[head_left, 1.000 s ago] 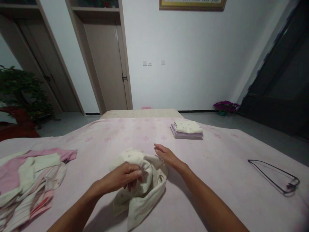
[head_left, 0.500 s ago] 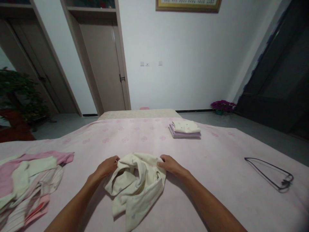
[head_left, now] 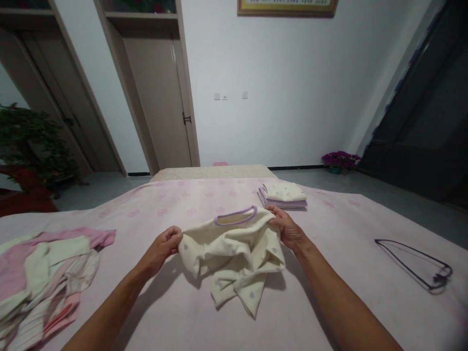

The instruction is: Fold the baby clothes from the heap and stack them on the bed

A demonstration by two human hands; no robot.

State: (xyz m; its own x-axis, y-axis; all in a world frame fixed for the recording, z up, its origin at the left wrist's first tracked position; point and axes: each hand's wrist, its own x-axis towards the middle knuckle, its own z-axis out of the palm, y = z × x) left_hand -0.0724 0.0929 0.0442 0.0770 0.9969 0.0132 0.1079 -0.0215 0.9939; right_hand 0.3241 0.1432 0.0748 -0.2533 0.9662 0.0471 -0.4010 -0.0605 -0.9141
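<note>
Cream lilac-trimmed shirt point(head_left: 228, 243) spans the gap between the left hand point(head_left: 166, 243), pinching one upper edge, and the right hand point(head_left: 287, 228), clamped on the other. Equal outward tension, keeping the neckband point(head_left: 234, 213) level, should help ease out the bunching below the grip.

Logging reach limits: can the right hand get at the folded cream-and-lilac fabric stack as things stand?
Probably yes: the folded cream-and-lilac fabric stack sits beyond the right hand, nothing visible between, though that hand grips a cream fabric garment with lilac neckline.
</note>
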